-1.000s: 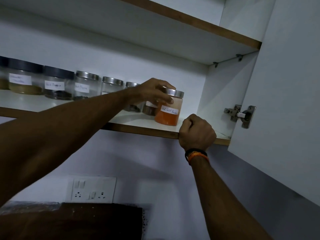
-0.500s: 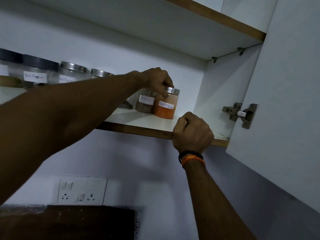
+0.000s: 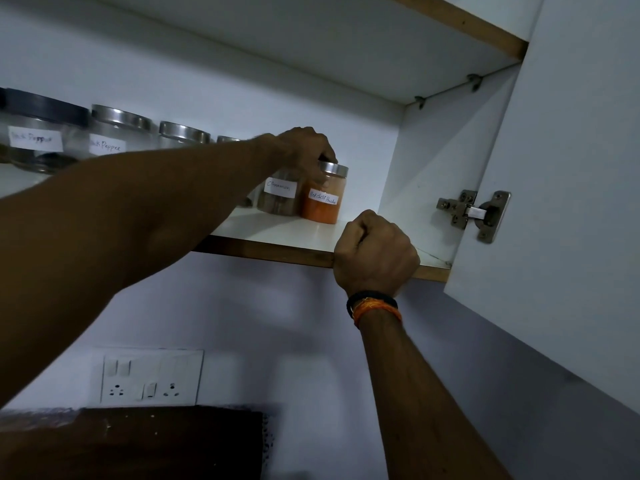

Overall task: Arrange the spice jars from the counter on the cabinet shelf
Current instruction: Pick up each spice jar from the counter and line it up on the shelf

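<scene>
Reaching up into the open white cabinet, my left hand (image 3: 304, 150) sits over the steel lid of the clear jar of orange powder labelled red chilli powder (image 3: 323, 197), fingers curled down round the lid rim and gripping it. That jar stands upright on the white shelf with a wood-coloured front edge (image 3: 277, 249), at the right end of the row, touching or just beside the clear jar labelled cinnamon (image 3: 280, 197).

My right hand (image 3: 375, 252) is closed in a fist on the shelf's front edge, fingers hooked over it. A black and orange wristband (image 3: 374, 304) sits on that wrist.

Further left along the shelf: steel-lidded glass jars (image 3: 152, 133), one labelled black pepper, and a dark-lidded jar with a pepper label (image 3: 41, 133). My forearm hides their lower parts.

Cabinet door (image 3: 571, 202) stands open on the right, metal hinge (image 3: 474, 216) showing. A white switch-and-socket plate (image 3: 150, 375) is on the wall below.
</scene>
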### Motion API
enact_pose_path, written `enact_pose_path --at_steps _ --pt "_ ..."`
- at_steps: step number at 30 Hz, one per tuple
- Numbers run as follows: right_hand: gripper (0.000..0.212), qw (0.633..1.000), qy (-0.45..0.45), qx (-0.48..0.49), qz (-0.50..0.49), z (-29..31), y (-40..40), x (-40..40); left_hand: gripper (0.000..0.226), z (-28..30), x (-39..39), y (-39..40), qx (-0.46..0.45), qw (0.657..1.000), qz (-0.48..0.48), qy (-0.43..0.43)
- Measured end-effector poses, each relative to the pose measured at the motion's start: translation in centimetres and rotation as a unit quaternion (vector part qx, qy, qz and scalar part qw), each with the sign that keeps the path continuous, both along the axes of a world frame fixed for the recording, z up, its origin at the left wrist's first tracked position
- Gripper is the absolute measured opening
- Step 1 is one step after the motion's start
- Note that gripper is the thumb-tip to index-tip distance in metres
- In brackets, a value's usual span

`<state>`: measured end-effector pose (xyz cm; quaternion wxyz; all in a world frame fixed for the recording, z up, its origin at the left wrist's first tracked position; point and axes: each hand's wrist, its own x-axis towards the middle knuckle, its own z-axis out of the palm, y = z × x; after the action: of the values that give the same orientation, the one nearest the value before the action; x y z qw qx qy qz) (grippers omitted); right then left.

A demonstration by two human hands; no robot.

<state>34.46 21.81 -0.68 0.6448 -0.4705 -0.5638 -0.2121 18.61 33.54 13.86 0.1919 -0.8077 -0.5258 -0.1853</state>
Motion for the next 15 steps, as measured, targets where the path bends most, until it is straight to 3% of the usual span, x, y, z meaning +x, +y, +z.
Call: enact_pose_path --at_steps 9,15 --pt "0.028 1.000 -0.005 -0.020 -0.004 0.1 -0.2 0.0 0.061 -0.5 -0.1 0.9 -0.011 0.997 0.028 -0.065" --pt "0.030 0.999 -0.005 -0.044 -0.006 0.3 -0.4 0.0 0.073 -1.3 0.1 -0.6 0.004 0.999 0.003 -0.047"
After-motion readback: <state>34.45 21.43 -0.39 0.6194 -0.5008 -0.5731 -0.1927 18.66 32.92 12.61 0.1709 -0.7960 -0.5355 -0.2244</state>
